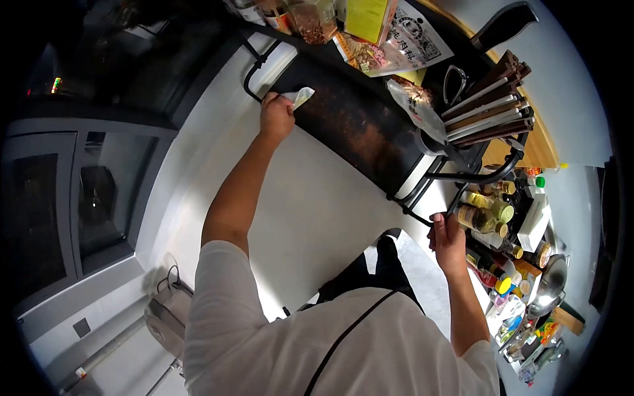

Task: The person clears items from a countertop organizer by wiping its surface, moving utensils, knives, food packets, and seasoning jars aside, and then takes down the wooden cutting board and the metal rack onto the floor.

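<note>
My left hand [277, 117] is closed on a crumpled white wipe [304, 97] at the left end of a black shelf [350, 119]. Brownish smears and dust mark the shelf's bare surface. At the other end, my right hand [449, 241] has its fingers closed around a thin black bar of the metal rack [456, 198] that frames the shelf. Behind the bare strip stand a silver-white food pouch [416, 39], a yellow packet [366, 20], an open white bag [417, 109] and a holder full of chopsticks [492, 109].
Bottles [479, 218] and jars crowd the counter on the right, with a metal pan lid [551, 287] near them. A black-handled knife [505, 26] is at the top right. Dark windows [109, 191] line the left, above a grey bag-like object [168, 317].
</note>
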Tool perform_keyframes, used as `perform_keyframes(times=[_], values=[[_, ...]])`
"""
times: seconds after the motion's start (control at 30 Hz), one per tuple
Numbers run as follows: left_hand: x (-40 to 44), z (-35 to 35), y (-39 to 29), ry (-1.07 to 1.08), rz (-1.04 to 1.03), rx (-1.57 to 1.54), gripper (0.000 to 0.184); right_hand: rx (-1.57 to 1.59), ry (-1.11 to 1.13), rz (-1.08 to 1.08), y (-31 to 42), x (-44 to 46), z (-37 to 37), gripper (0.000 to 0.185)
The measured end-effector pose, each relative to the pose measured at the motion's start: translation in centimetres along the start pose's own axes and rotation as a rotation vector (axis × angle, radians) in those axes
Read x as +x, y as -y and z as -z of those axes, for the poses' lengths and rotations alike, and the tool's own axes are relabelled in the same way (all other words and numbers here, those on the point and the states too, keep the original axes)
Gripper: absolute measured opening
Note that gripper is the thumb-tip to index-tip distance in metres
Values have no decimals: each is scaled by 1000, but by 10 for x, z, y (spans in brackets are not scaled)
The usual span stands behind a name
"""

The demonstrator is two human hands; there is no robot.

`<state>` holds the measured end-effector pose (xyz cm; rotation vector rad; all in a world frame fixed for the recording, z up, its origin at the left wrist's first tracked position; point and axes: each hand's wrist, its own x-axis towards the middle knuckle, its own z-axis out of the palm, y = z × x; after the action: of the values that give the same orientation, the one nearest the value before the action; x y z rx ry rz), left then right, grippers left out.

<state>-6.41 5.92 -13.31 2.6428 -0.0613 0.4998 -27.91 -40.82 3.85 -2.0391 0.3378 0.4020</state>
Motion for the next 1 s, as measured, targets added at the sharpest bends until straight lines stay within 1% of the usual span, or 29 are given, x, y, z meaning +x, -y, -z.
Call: perform_keyframes(times=[0.07,0.17,0.27,0.37,0.47,0.5,0.6,0.67,0.73,0.83,0.93,0.97,1.0], values=[[-4,2,-7,36,39,-6,5,0,-31,-6,-2,0,-2,41],[-16,12,-17,34,6,-43,5,-2,-46,4,-7,0,-6,40],[-30,16,-28,43,38,-153,6,24,-40,-1,-4,0,-7,38],[-48,21,-53,-12,-96,-230,10,62,-25,2,-9,2,-5,36],[-68,45,-101,-35,-42,-300,15,68,-39,-3,-17,3,-6,36],[-78,46,-105,-38,-40,-295,18,74,-43,22,-17,3,-6,37],[-103,59,-125,-86,-11,-306,16,79,-11,-28,-12,3,-3,45],[-111,68,-126,-118,46,-328,14,153,9,-9,-19,4,-2,47],[-113,87,-127,-117,91,-310,13,121,22,-6,-16,4,1,47],[-110,137,-141,-61,117,-231,10,191,67,21,-18,5,4,47],[-114,180,-166,56,111,-121,8,327,23,73,-25,-2,3,51],[-116,193,-178,78,122,-106,8,281,26,63,-30,-5,8,54],[-120,205,-191,103,137,-92,9,152,-3,67,-38,-7,11,51]])
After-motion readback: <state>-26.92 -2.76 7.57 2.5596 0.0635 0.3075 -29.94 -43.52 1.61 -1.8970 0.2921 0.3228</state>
